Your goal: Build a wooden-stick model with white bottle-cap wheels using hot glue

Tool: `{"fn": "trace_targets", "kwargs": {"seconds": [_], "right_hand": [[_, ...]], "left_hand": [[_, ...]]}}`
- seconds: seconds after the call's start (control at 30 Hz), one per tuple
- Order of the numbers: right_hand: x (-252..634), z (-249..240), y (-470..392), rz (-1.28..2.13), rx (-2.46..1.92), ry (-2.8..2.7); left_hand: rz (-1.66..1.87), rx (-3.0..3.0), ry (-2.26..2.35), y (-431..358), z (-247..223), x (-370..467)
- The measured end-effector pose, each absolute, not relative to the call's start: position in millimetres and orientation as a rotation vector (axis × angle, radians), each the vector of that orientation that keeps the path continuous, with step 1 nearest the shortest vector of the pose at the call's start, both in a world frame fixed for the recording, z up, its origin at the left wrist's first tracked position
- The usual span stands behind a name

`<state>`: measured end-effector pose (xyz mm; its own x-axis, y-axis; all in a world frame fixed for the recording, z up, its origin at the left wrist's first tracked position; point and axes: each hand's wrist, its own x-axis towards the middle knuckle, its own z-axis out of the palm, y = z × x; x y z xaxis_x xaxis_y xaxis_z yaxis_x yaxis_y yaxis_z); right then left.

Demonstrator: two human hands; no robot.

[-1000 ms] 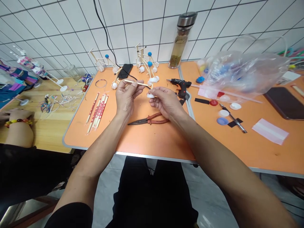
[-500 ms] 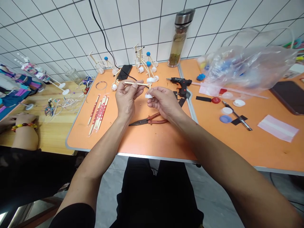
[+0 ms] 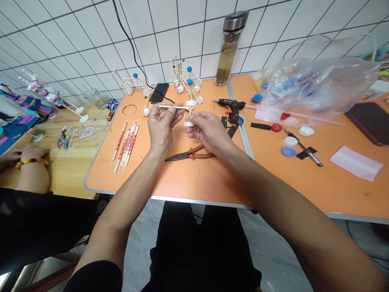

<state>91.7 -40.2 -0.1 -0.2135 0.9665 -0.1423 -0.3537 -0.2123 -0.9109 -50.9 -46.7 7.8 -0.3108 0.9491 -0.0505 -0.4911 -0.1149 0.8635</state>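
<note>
Over the orange table, my left hand pinches a thin wooden stick that points to the right. My right hand is closed on a short piece with white round caps, one cap above the fingers and another beside the fingertips. The stick's right end meets this capped piece between the hands. Below the hands lie pliers with red handles. Stick models with blue balls stand behind, near the wall.
A black glue gun and a tall glass bottle are right of the hands. Wrapped sticks lie to the left. A plastic bag, bottle caps and a pen occupy the right side. Another person's forearm rests at far left.
The capped piece in my right hand has shifted slightly to the left and tilted a little. My left hand and its stick have barely moved.
</note>
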Motion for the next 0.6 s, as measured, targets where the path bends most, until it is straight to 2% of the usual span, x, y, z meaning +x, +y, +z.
{"fn": "trace_targets", "kwargs": {"seconds": [0.6], "right_hand": [[90.9,0.2,-40.9,1.635,-0.935,-0.957]], "left_hand": [[1.655,0.738,1.067,-47.0,9.9,-51.9]]}}
